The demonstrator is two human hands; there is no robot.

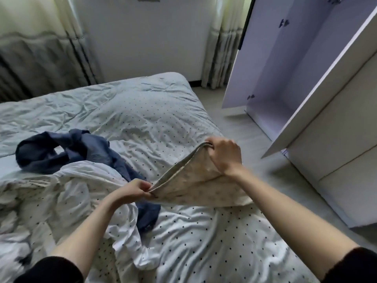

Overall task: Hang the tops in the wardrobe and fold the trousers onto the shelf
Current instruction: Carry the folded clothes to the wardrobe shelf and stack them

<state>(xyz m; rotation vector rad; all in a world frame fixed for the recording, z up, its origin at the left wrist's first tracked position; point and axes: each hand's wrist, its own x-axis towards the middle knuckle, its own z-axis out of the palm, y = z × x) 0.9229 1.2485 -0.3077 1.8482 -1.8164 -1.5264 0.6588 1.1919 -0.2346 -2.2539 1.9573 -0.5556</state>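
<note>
Both my hands hold a beige garment (195, 184) stretched above the bed. My left hand (133, 189) pinches its near corner, and my right hand (224, 155) grips the far, higher corner. The cloth hangs folded between them; whether it is a top or trousers I cannot tell. A dark blue garment (81, 152) lies crumpled on the bed to the left, and part of it runs under the beige cloth. A white garment with dots (67, 193) is heaped beside it at the near left.
The bed (142, 111) has a pale dotted sheet and fills the left and middle. The open wardrobe (285, 78) stands at the right, its door (326, 88) swung out over the floor (275, 180). Curtains (40, 48) hang behind the bed.
</note>
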